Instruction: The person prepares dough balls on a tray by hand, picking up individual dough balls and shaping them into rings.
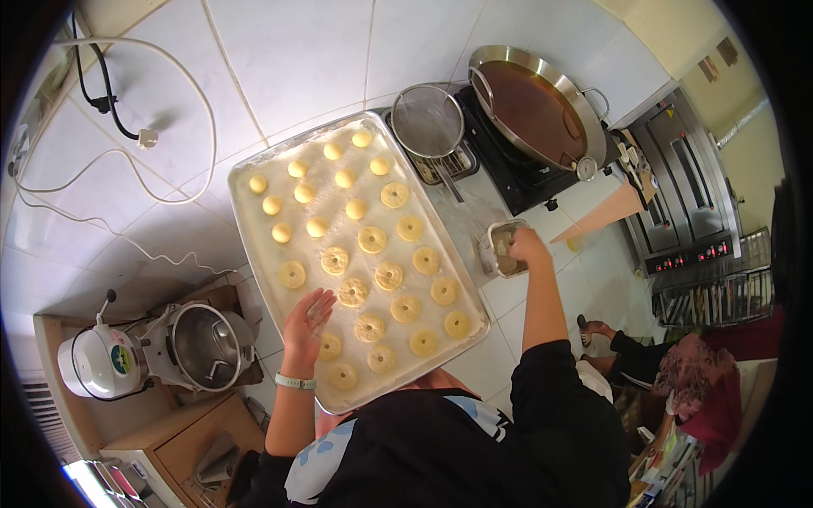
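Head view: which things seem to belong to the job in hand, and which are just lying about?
Seemingly in the job:
large tray
dough rings
dough balls
small container, with the right hand at it
left hand, by the tray's left side

Seemingly just about, untouched now:
strainer
pan of brown liquid
steel bowl
white plug

Wearer's outfit, as visible. Black cloth (440, 457), 1 piece: covers the chest, matte, plain. Sleeves, 2: right sleeve (550, 381), black, loose, creased, ending near the elbow; left sleeve (269, 476), black, partly cut off by the lower rim, forearm bare beyond it. Patterned fabric (315, 466), white with light-blue, petal-like shapes, showing at 2 sides of the black front. Wristband (295, 383), 1, pale, narrow, on the left wrist; face or clasp detail too small to tell. Hands, 2, bare.
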Motion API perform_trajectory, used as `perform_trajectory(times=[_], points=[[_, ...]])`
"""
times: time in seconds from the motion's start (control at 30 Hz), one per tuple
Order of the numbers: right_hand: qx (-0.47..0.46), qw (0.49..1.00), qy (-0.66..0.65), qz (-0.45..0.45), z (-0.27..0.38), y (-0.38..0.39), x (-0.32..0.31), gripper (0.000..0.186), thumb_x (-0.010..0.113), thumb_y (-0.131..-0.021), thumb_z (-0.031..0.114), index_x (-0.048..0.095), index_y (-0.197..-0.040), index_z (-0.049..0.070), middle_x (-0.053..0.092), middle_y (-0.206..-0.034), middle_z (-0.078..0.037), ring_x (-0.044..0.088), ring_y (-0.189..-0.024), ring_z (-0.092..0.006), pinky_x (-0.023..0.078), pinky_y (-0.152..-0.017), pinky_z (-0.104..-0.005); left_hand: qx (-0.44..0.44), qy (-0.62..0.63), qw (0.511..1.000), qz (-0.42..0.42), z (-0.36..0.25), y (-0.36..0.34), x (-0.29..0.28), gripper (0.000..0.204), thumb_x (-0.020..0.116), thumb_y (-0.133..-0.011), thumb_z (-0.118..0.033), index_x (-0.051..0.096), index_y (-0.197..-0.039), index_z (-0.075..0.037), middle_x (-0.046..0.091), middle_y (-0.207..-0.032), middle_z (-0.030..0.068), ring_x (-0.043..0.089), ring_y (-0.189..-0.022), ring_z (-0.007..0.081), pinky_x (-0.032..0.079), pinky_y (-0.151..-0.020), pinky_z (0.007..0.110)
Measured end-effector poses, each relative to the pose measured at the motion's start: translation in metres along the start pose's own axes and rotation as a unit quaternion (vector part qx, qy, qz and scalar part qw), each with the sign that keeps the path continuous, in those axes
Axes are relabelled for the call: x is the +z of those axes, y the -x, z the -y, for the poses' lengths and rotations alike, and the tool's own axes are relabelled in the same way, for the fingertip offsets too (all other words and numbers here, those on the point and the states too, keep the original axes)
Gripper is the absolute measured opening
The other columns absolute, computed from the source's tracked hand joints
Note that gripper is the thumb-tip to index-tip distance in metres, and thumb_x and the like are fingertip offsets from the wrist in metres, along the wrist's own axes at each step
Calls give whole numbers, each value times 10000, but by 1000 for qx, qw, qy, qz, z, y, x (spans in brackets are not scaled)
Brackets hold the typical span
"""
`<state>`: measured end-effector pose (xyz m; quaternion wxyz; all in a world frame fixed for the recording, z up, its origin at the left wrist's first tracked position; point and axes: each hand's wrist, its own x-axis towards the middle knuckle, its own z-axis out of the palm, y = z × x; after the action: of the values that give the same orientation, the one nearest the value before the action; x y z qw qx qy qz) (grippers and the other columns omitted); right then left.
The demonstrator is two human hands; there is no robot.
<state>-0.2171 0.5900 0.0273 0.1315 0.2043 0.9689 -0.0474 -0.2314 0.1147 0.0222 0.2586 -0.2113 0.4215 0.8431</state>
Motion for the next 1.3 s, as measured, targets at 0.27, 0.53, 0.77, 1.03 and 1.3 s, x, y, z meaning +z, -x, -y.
perform_trajectory(times=[0.27, 0.53, 0.77, 1.03, 1.3], points=[[-20, 998, -18, -53, 12, 18, 21, 161, 577, -735, 36, 647, -851, -50, 630, -879, -248, 623, -853, -374, 503, -759, -426, -67, -2, 998, 16, 12, -21, 37, 399, 471, -929, -236, 461, -1191, 65, 543, -1195, 193, 520, -1133, 302, 397, -981, 370], [-157, 934, -285, -145, 110, 39, -14, 268, 603, -798, 143, 615, -1027, 5, 612, -1011, -187, 572, -957, -352, 461, -836, -401, -119, 20, 992, 41, 44, -31, 51, 344, 436, -940, -206, 487, -1159, 54, 563, -1157, 195, 546, -1096, 309, 427, -957, 385], [-270, 942, -167, -112, 182, -37, 67, 338, 639, -780, 164, 563, -1051, -25, 544, -1113, -229, 524, -1042, -351, 429, -889, -412, -118, 25, 992, 37, 40, -21, 46, 355, 427, -945, -206, 474, -1182, 53, 556, -1166, 191, 548, -1093, 307, 427, -959, 385], [-235, 964, -116, -55, 188, -48, 52, 354, 766, -631, 81, 601, -938, 18, 549, -1001, -165, 532, -950, -318, 443, -847, -395, -69, 52, 996, -20, 26, 0, 12, 387, 453, -937, -234, 466, -1182, 64, 553, -1162, 199, 556, -1073, 300, 436, -939, 374], [-198, 868, -446, 94, 192, 10, 26, 242, 712, -761, 102, 595, -955, 19, 637, -905, -75, 600, -800, -175, 473, -733, -290, 41, -28, 999, -3, 29, 2, 33, 382, 559, -897, -171, 488, -1193, 60, 561, -1168, 158, 540, -1090, 226, 427, -950, 331]])
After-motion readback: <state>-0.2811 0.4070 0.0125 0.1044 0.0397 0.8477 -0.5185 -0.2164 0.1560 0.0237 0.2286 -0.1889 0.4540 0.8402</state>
